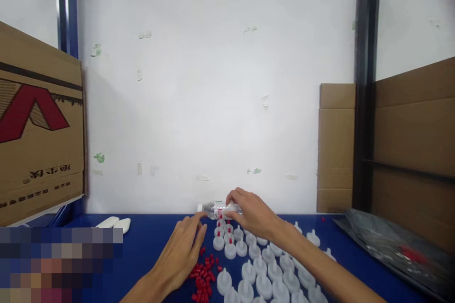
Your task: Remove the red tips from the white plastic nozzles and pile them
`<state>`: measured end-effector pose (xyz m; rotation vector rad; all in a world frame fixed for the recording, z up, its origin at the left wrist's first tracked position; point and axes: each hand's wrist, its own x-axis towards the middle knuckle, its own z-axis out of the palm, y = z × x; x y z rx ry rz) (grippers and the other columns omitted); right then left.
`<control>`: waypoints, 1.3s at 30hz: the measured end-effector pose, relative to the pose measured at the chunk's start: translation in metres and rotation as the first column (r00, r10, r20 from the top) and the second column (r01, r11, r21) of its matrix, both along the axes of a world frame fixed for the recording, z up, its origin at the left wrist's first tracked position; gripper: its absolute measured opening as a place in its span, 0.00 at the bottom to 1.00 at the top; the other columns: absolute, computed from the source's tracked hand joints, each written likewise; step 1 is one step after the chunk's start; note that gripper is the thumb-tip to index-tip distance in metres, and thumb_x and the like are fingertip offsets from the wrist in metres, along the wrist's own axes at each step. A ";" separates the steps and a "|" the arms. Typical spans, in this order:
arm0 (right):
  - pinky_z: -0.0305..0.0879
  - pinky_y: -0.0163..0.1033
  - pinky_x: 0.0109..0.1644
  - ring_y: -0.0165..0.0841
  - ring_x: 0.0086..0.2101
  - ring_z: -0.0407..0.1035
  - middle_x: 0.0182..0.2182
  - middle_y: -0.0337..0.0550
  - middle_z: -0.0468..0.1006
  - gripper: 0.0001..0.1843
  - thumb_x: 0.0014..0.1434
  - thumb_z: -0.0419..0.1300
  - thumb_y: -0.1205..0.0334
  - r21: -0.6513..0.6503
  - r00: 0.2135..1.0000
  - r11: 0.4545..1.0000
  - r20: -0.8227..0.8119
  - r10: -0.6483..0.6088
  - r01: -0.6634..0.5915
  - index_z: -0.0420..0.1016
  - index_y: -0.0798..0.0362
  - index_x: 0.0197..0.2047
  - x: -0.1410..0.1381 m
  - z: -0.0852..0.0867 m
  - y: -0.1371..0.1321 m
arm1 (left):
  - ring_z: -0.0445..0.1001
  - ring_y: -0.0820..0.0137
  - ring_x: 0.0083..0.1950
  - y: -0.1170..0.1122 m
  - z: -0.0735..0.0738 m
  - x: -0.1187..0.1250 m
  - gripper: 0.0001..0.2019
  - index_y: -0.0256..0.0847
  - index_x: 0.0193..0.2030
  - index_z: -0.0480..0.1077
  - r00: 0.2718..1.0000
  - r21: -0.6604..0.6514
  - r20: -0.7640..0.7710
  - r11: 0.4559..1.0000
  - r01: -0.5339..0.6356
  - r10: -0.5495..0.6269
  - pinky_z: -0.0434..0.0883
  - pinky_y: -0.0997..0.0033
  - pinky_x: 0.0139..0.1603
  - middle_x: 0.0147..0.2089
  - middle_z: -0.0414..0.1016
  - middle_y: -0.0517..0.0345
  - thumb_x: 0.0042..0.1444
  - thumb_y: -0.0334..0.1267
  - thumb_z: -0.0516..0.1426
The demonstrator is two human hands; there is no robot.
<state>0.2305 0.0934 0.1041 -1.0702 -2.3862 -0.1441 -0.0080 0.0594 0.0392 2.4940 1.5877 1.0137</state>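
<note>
My right hand [253, 214] reaches to the back of the blue table [149, 246], its fingers curled over a small clear plastic bottle [213, 209] that lies on its side by the wall. My left hand [183, 252] rests on the table with its fingers together and stretched forward, just left of a pile of small red caps [204, 277]. Several white nozzle-shaped caps [265, 270] stand in rows under and beside my right forearm; a few at the back carry red tips [223, 234].
A cardboard box [39, 128] with red print stands at the left. More cardboard [336, 147] and a dark metal rack [364, 85] stand at the right. Dark plastic bags [394, 246] lie at the table's right. Two white objects [115, 222] lie at the back left.
</note>
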 end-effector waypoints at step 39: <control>0.60 0.40 0.47 0.35 0.40 0.71 0.38 0.42 0.79 0.18 0.59 0.53 0.82 0.102 0.891 0.965 0.419 0.177 -0.240 0.71 0.51 0.44 0.004 0.037 -0.039 | 0.50 0.75 0.18 0.015 0.009 0.006 0.27 0.47 0.28 0.51 0.757 -0.383 0.640 0.801 0.460 -0.129 0.55 0.74 0.18 0.20 0.48 0.72 0.60 0.69 0.45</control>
